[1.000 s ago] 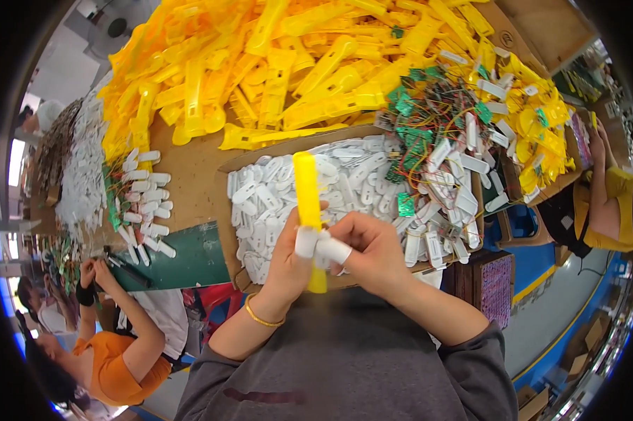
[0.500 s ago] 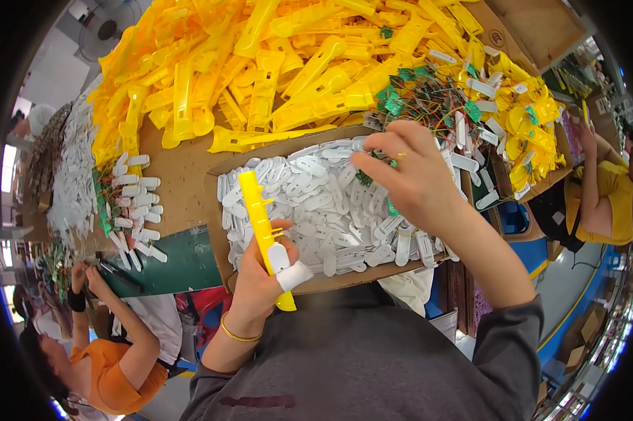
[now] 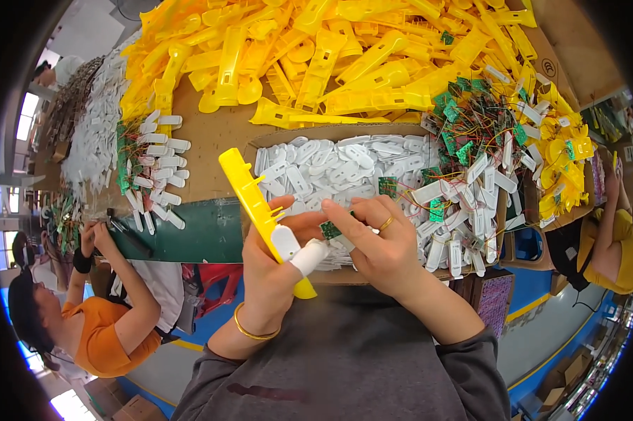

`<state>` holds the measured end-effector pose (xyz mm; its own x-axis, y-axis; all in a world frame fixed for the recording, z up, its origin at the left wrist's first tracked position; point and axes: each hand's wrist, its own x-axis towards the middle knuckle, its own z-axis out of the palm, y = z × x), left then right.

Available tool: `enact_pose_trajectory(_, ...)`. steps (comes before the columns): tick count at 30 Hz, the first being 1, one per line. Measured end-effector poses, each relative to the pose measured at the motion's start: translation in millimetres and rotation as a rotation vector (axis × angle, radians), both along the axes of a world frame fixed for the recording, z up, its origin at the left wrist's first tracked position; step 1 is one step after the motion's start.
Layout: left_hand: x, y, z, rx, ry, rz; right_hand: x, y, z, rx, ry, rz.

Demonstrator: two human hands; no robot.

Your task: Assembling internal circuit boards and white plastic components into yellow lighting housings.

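Observation:
In my left hand (image 3: pixel 271 270) is a long yellow plastic shell (image 3: pixel 246 193), tilted, with small pegs along its inner side. A white oval plastic piece (image 3: pixel 283 241) lies on the shell by my thumb, which is wrapped in white tape. My right hand (image 3: pixel 390 245), a ring on one finger, pinches a small green circuit board (image 3: pixel 329 230) close to my left fingertips. Some of the board is hidden by the fingers. Beneath both hands stands a cardboard box of white oval plastic pieces (image 3: pixel 330 168).
Yellow shells (image 3: pixel 316 56) are heaped at the back. Wired green boards (image 3: pixel 464 112) and white-cased parts (image 3: pixel 474 203) pile up at right. More cased parts (image 3: pixel 165 165) lie at left on the green mat (image 3: pixel 197 231). Other people (image 3: pixel 106 337) work at both sides.
My right hand has come from above the right of the box down and left to my left hand, a circuit board in its fingers. The left hand keeps the yellow shell. The view has shifted.

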<state>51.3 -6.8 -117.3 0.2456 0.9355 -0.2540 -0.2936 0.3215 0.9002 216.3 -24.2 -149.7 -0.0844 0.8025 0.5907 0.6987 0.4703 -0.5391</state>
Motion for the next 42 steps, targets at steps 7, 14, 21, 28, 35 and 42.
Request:
enact_pose_trajectory(7,-6.6,4.7,-4.6,-0.084,-0.015,0.118,-22.9,6.5,6.3,-0.083,-0.048,-0.112)
enact_pose_trajectory(14,-30.6,5.7,-12.9,0.068,0.107,0.21,-43.6,-1.2,27.1,-0.088,-0.015,0.046)
enact_pose_trajectory(21,-18.7,17.2,-36.8,-0.196,-0.393,-0.109,-9.7,-8.4,17.8,-0.239,0.323,0.121)
enact_pose_trajectory(28,10.7,16.0,-51.1,-0.38,-0.583,-0.254,-3.5,-10.6,10.7,-0.181,0.291,0.004)
enact_pose_trajectory(35,20.0,3.5,-46.7,-0.207,-0.287,-0.195,1.5,-8.7,8.5,-0.15,0.252,0.024)
enact_pose_trajectory(42,26.0,2.2,-51.8,-0.128,-0.235,-0.04,8.8,1.0,15.1,-0.198,0.201,0.129)
